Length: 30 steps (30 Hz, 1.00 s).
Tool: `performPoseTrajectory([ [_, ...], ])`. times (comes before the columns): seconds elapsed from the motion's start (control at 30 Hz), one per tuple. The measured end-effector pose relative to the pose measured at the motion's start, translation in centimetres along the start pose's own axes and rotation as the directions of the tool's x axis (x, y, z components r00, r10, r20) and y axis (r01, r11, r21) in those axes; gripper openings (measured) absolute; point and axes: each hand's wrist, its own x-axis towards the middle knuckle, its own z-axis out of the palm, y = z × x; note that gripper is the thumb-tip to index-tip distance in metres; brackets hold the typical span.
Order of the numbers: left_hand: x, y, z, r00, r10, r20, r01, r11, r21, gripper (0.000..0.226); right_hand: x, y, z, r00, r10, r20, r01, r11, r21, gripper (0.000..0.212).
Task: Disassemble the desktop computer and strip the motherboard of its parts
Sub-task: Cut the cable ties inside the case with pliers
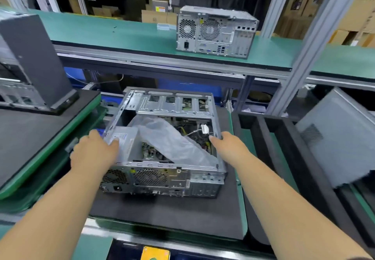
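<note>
Presently: opened desktop computer (pixel 162 178) is lying on the dark mat (pixel 162 215) of the table (pixel 242 203), left grip (pixel 95 152) and right grip (pixel 229 148) each clasping a side wall, squaring it up; translucent shroud (pixel 168 140) is likely needing lifting out next.

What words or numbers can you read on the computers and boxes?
Nothing here is clear enough to read.
White label inside the open computer: printing too blurred.
Sticker on a cardboard box at the back: too small.
Yellow sticker on the far computer: too blurred.
</note>
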Motion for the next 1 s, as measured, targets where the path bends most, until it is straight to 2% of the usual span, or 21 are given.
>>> performPoseTrajectory([
  [0.07, 0.8, -0.7, 0.8, 0.994, -0.035, 0.103, 0.036, 0.999, -0.004, 0.062, 0.5, -0.9, 0.9, 0.999, 0.049, -0.015, -0.049, 0.999, 0.007, 0.064],
  [0.17, 1.2, -1.1, 1.7, 0.999, -0.012, 0.035, 0.011, 1.000, 0.025, 0.064, 1.4, -1.2, 2.1, 0.995, 0.076, -0.061, -0.079, 0.996, -0.049, 0.042],
  [0.23, 1.2, -1.1, 1.9, 1.000, -0.014, -0.014, 0.015, 0.999, 0.037, 0.061, 1.8, -1.0, 2.5, 0.993, 0.083, -0.082, -0.090, 0.992, -0.085, 0.039],
  [0.43, 1.3, -0.5, 2.0, 0.999, 0.035, -0.006, -0.035, 0.999, 0.021, 0.063, 1.6, 0.2, 2.8, 0.986, 0.070, -0.152, -0.089, 0.989, -0.116, 0.030],
  [0.63, 0.3, 1.7, 2.8, 0.993, 0.119, 0.022, -0.119, 0.993, -0.012, 0.064, 0.8, 2.0, 1.5, 0.970, 0.179, -0.162, -0.209, 0.960, -0.188, 0.037],
  [0.7, -0.1, 2.3, 3.0, 0.992, 0.125, 0.032, -0.125, 0.992, -0.016, 0.067, 0.0, 2.5, 0.8, 0.963, 0.130, -0.234, -0.161, 0.980, -0.119, 0.047],
  [0.73, -0.2, 2.5, 3.0, 0.992, 0.123, 0.035, -0.123, 0.992, -0.011, 0.068, -0.6, 2.7, 0.6, 0.933, 0.041, -0.358, -0.075, 0.994, -0.082, 0.052],
  [0.77, -0.3, 2.7, 3.0, 0.992, 0.123, 0.036, -0.123, 0.992, -0.007, 0.069, -1.4, 2.7, 0.6, 0.857, -0.088, -0.507, 0.047, 0.994, -0.094, 0.050],
  [0.8, -0.3, 2.7, 2.9, 0.991, 0.125, 0.037, -0.125, 0.992, -0.007, 0.069, -2.2, 2.4, 0.7, 0.741, -0.230, -0.631, 0.171, 0.973, -0.154, 0.040],
  [0.83, -0.3, 2.6, 2.9, 0.991, 0.128, 0.040, -0.128, 0.992, -0.009, 0.068, -2.9, 1.9, 0.8, 0.657, -0.334, -0.676, 0.257, 0.942, -0.215, 0.027],
  [0.87, -0.2, 2.6, 2.9, 0.990, 0.133, 0.049, -0.132, 0.991, -0.013, 0.068, -3.2, 1.3, 0.9, 0.665, -0.385, -0.640, 0.300, 0.922, -0.244, 0.015],
  [0.9, -0.1, 2.5, 2.8, 0.988, 0.141, 0.063, -0.140, 0.990, -0.020, 0.067, -3.4, 0.5, 1.1, 0.754, -0.381, -0.535, 0.304, 0.924, -0.231, 0.010],
  [0.93, 0.0, 2.5, 2.8, 0.985, 0.153, 0.081, -0.151, 0.988, -0.030, 0.066, -3.5, -0.3, 1.3, 0.877, -0.314, -0.365, 0.246, 0.943, -0.222, 0.014],
  [0.97, 0.1, 2.4, 2.7, 0.981, 0.167, 0.097, -0.163, 0.986, -0.040, 0.067, -3.4, -1.0, 1.7, 0.965, -0.212, -0.155, 0.169, 0.953, -0.252, 0.019],
  [1.0, 0.2, 2.4, 2.6, 0.978, 0.180, 0.103, -0.176, 0.983, -0.051, 0.070, -3.4, -1.7, 1.9, 0.993, -0.113, 0.026, 0.115, 0.949, -0.293, 0.022],
])
